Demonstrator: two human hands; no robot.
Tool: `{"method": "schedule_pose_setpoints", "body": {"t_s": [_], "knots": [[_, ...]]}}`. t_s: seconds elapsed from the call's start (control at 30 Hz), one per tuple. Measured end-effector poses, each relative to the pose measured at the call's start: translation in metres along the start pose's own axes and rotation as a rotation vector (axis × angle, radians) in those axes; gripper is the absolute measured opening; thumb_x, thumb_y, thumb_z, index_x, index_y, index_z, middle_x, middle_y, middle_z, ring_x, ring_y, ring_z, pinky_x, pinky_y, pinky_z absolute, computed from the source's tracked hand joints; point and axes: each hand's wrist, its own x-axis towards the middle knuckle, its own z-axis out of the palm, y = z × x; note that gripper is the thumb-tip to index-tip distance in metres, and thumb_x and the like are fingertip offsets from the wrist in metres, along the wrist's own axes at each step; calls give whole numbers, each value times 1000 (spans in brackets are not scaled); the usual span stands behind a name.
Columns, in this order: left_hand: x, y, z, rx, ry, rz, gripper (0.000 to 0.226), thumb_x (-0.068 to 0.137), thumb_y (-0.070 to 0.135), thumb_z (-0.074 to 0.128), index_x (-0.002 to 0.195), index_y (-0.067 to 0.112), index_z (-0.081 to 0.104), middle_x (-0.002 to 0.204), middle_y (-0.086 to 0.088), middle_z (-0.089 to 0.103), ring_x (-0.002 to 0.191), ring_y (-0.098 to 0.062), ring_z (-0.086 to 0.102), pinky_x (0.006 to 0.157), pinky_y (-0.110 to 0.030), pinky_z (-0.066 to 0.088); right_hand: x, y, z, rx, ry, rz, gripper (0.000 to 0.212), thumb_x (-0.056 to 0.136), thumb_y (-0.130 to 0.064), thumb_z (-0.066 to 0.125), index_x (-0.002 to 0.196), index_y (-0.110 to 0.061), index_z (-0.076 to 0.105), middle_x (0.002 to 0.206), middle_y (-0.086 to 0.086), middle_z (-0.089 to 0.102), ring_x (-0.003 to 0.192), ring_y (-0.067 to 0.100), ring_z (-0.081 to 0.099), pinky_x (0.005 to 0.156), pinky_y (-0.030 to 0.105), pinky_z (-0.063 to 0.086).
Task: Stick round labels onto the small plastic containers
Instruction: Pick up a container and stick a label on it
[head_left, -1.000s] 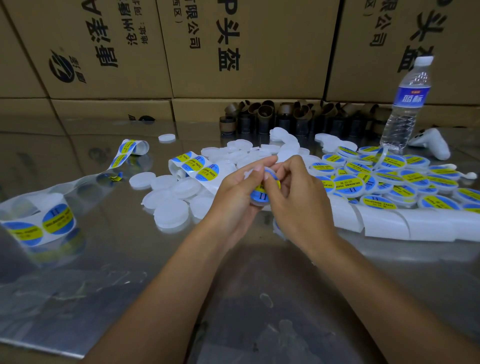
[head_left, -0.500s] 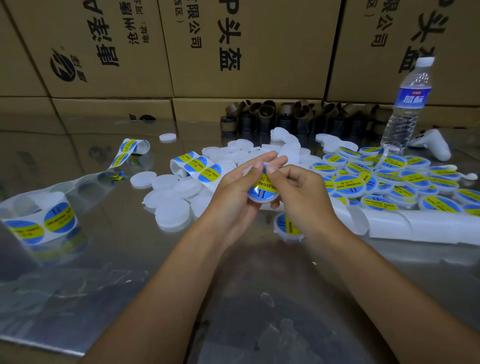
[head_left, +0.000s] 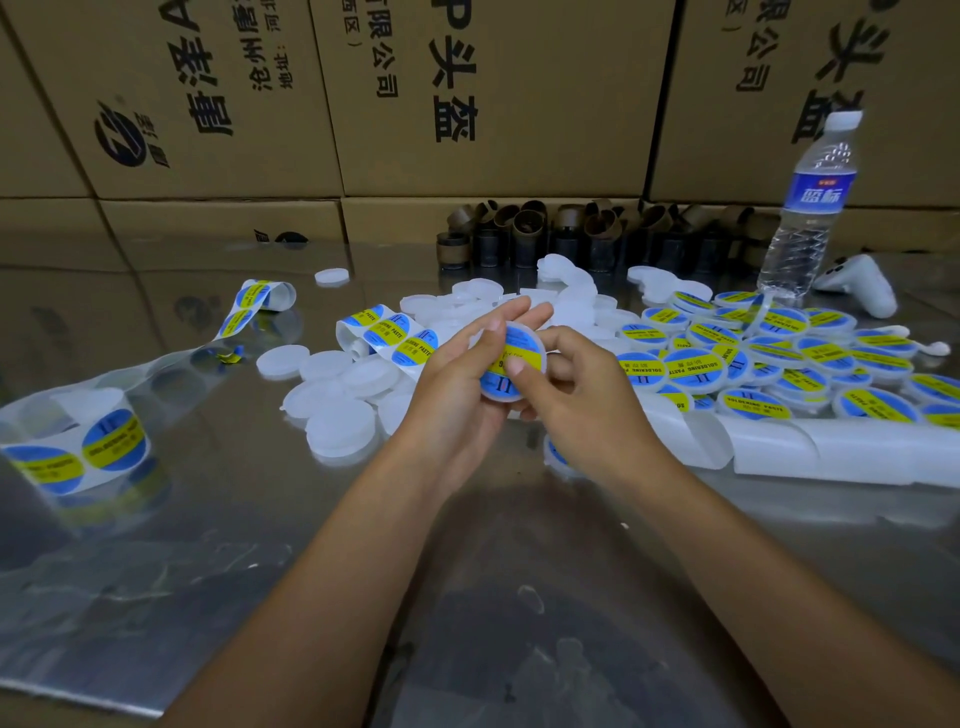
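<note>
My left hand (head_left: 462, 384) holds a small round white container (head_left: 519, 348) tilted toward me, its top covered by a blue and yellow round label. The thumb of my right hand (head_left: 576, 395) presses on that label while its fingers curl behind the container. A strip of blue and yellow labels (head_left: 395, 335) on white backing lies just left of my hands. Unlabelled white containers (head_left: 337, 410) are heaped to the left and behind. Several labelled containers (head_left: 769, 358) pile up on the right.
A longer label strip (head_left: 78, 452) trails across the shiny metal table (head_left: 260, 545) at the left. White spent backing (head_left: 831, 452) lies at the right. A water bottle (head_left: 810, 208), a white controller (head_left: 862, 283), brown cardboard cores (head_left: 571, 234) and stacked cartons (head_left: 467, 104) stand at the back.
The container has turned label-up toward me between my hands, and my right thumb now presses on the label. A labelled container on the table below is now mostly covered by my right wrist.
</note>
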Motion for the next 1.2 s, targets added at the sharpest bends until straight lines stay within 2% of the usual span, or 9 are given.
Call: {"method": "schedule_pose_setpoints", "body": {"t_s": [0.13,0.33,0.47,0.53,0.63,0.73,0.83,0.97,1.2], "knots": [[-1,0,2,-16,18,7,27,101,16,35,108,12,61,102,4,73,91,-14,70,73,-29,58,-1,0,0,23,-2,-16,7,87,-18,64,92,-22,61,81,-1,73,77,17,69,78,44,55],[-1,0,1,-37,27,9,26,100,15,36,108,10,61,101,3,73,89,-14,70,68,-27,57,-2,0,-1,1,-27,-42,22,78,-19,75,88,-29,58,77,-8,71,67,7,66,70,28,55],[0,1,2,1,52,17,23,99,17,40,107,11,61,99,3,73,89,-16,70,73,-31,58,-2,-2,0,18,-23,-30,20,82,-15,71,89,-28,57,76,-6,71,67,10,66,70,28,54],[1,0,1,44,78,15,22,98,20,42,106,12,61,96,-2,72,88,-21,67,74,-32,53,-1,-2,0,61,-2,-24,16,87,-12,64,91,-26,58,69,-8,69,63,7,65,64,19,51],[0,-3,0,127,114,16,22,97,19,46,101,5,63,89,-12,65,85,-27,59,64,-27,48,2,-3,-3,102,58,-7,14,93,-10,54,98,-20,63,60,-10,67,57,1,62,58,8,44],[-2,-7,-2,231,147,20,23,95,16,52,106,-2,63,97,-18,68,89,-28,66,76,-29,57,3,-2,-5,101,124,7,17,95,-10,50,103,-12,65,62,-8,67,54,0,61,56,7,43],[-3,-8,-3,313,168,23,25,91,16,59,107,-2,64,101,-19,70,97,-31,67,93,-37,52,4,-1,-5,89,187,20,13,94,-12,52,100,-9,63,60,-7,65,51,-1,59,55,9,43],[-3,-7,-3,337,163,36,12,89,14,62,97,7,67,85,-5,74,84,-17,69,92,-32,53,3,0,-6,82,235,42,10,94,-22,53,92,-14,59,60,-5,66,49,3,61,56,11,45],[-3,-7,-4,338,156,35,16,90,15,60,100,6,68,88,-7,74,84,-17,69,89,-29,54,3,-2,-6,57,218,51,12,94,-23,53,89,-13,58,60,-2,67,48,6,62,54,14,47]]}}
